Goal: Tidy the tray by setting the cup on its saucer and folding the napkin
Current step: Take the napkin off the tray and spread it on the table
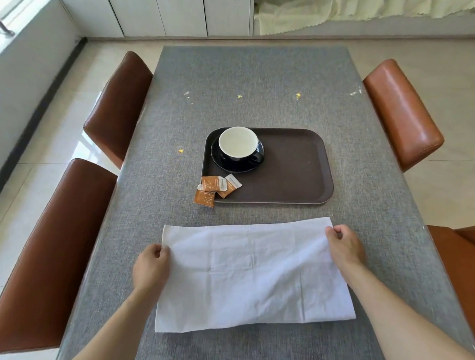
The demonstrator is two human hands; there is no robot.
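A white napkin (251, 274) lies spread flat on the grey table, near me. My left hand (151, 266) pinches its left edge close to the far corner. My right hand (344, 247) pinches the right edge near the far right corner. Beyond the napkin sits a dark brown tray (293, 174). At the tray's far left corner a black cup with a white inside (239, 145) stands upright on its black saucer (227, 165).
Three orange and white sachets (216, 187) lie at the tray's near left corner, one half off it on the table (254, 84). Brown leather chairs stand on both sides, two left (54, 250) and two right (402, 112). Small yellow crumbs dot the tablecloth.
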